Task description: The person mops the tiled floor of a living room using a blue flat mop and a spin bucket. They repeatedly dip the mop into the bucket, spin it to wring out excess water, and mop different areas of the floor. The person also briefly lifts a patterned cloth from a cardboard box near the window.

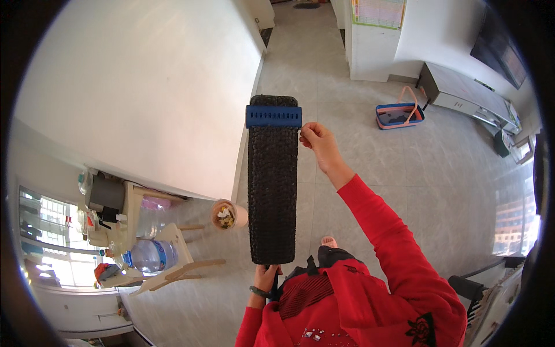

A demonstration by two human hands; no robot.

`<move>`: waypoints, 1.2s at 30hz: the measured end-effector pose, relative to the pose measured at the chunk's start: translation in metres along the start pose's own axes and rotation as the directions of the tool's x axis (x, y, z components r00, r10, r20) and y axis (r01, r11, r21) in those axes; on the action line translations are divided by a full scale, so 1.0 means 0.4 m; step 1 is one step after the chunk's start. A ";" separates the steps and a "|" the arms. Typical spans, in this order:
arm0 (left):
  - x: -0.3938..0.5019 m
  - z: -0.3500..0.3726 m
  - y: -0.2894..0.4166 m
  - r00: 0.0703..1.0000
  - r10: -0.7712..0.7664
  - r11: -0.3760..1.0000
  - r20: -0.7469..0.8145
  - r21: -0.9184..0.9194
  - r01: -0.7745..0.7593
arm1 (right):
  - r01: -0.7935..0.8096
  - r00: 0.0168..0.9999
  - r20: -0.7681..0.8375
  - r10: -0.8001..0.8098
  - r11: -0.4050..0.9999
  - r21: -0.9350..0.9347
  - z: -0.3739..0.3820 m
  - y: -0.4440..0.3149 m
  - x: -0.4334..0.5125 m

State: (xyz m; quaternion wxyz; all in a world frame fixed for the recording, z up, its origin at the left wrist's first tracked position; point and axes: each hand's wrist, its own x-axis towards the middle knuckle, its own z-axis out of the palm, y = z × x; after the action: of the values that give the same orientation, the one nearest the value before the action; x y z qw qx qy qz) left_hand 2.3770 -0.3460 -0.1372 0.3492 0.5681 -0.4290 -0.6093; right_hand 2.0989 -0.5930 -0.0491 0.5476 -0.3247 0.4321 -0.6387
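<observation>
A flat mop head [273, 191] with a dark, matted pad is raised upright in front of me, its pad side facing me. Across its upper end sits a blue plastic slotted bar [274, 116]. My left hand [265, 277], with a dark bangle at the wrist, grips the mop's pole just below the pad; most of the pole is hidden. Beside the right end of the blue bar is my right hand [318, 139], its fingers curled and thumb drawn in. Whether it pinches the edge or something small there is not clear.
A pink-and-blue bucket [399, 117] holding dark water stands on the tiled floor near a low TV cabinet [459, 89]. At left are a waste bin [236, 215] with litter and a wooden chair [173, 256] bearing a large water bottle [151, 256]. A white wall [143, 86] rises close left.
</observation>
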 end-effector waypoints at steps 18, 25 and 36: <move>0.051 0.021 -0.008 0.995 -0.054 0.999 -0.078 -0.009 0.054 | -0.004 0.946 0.322 0.027 0.997 -0.072 -0.039 -0.095 -0.114; 0.038 0.019 -0.016 0.995 -0.057 0.998 -0.085 0.008 0.058 | 0.189 0.956 0.257 -0.139 0.966 -0.179 -0.019 -0.163 0.043; 0.005 0.010 -0.053 0.990 -0.064 0.986 -0.129 0.147 0.083 | 0.608 0.794 0.457 -0.401 0.535 -0.587 0.124 -0.203 0.143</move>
State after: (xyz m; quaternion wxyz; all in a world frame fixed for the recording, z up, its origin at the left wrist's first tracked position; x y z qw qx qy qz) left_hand 2.3740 -0.3392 -0.1575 0.3080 0.6453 -0.4305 -0.5508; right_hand 2.0983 -0.6567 0.0418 0.2214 -0.7034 0.4513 -0.5025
